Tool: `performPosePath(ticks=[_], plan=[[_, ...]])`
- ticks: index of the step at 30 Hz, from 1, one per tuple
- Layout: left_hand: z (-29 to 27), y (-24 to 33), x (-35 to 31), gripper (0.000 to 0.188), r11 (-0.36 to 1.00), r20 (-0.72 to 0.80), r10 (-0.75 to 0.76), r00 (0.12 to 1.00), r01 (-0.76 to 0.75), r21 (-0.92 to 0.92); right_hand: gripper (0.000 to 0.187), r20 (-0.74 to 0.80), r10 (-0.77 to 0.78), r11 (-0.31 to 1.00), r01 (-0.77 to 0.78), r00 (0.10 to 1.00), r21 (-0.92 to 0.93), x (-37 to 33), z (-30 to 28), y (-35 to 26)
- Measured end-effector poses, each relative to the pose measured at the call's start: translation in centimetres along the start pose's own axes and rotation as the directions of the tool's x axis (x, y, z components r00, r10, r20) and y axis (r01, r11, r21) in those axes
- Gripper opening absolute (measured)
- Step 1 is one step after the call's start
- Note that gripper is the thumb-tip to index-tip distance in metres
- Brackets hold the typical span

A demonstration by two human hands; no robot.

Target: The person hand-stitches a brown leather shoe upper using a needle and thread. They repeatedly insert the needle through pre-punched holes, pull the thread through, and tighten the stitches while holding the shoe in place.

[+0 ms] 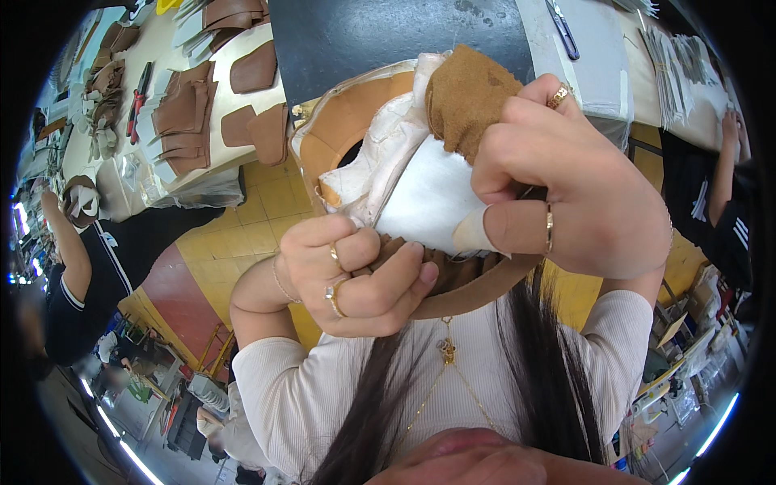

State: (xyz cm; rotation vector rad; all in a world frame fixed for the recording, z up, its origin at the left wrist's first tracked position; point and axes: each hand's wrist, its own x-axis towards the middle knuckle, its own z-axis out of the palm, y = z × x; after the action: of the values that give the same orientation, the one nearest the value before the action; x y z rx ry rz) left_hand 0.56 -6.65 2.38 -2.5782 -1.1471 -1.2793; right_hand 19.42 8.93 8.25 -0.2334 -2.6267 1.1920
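Note:
Between my hands, in front of my chest, is a partly made leather piece (pixel 432 198) that looks like a bag, with white lining and a smooth white panel showing. A brown suede flap (pixel 465 97) stands up at its far side, and a tan curved panel (pixel 323 133) bends round its left. My left hand (pixel 356 279) is closed on the near left edge, fingers curled over gathered brown material. Bent fingers of my right hand (pixel 566 178) grip the right side; its thumb, wrapped in tape, presses on the white panel. A brown band (pixel 477 291) curves below both hands.
Beyond the piece lies a black work surface (pixel 396 32). The pale table at left carries brown leather pieces (pixel 182 113) and red-and-black-handled pliers (pixel 139 103). A utility knife (pixel 563 31) and bundled white strips (pixel 667 73) lie at right. Co-workers (pixel 109 259) stand on both sides.

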Motion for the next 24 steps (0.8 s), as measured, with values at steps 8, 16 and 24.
performPosePath(ticks=[8,16,24], plan=[[0.2,-0.1,0.0,0.022,1.000,0.001,-0.011,1.000,0.011,-0.012,0.022,0.019,-0.042,0.996,0.044,0.999,-0.078,0.0,0.2,0.3],[-0.3,-0.5,0.8,0.023,0.939,0.113,-0.210,0.971,0.232,-0.252,0.022,0.077,-0.157,0.987,0.158,0.985,-0.006,0.0,0.2,1.9],[-0.7,-3.6,3.7,0.018,-0.100,0.640,-0.621,0.453,0.764,-0.638,0.026,0.105,0.041,0.668,-0.105,0.994,0.736,0.4,3.3,7.8]])
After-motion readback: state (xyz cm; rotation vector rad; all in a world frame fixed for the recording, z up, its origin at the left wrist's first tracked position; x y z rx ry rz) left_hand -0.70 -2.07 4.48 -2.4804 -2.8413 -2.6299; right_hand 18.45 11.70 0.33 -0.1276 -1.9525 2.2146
